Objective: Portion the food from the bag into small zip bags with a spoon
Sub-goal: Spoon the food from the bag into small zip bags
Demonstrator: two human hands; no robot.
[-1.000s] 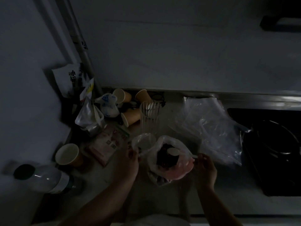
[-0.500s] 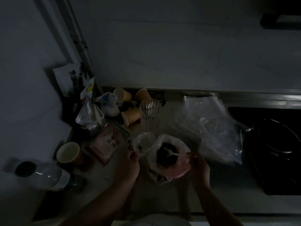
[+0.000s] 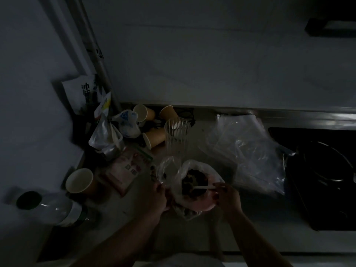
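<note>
From the head view we see the right hand (image 3: 228, 197) pinching a white spoon (image 3: 204, 187), its bowl sunk in the dark food (image 3: 194, 181) inside the plastic bag (image 3: 200, 207). The left hand (image 3: 159, 197) grips a small zip bag (image 3: 166, 170) just beside it on the counter (image 3: 250, 228).

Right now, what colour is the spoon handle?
White, seen in the head view: thin plastic spoon.

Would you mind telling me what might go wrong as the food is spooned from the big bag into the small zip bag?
The small zip bag is held by the left hand alone, so its limp mouth may fold shut and spill a scoop. The food bag is soft and unsupported; digging with the spoon in the right hand could tip it. The dim light makes aiming harder.
</note>
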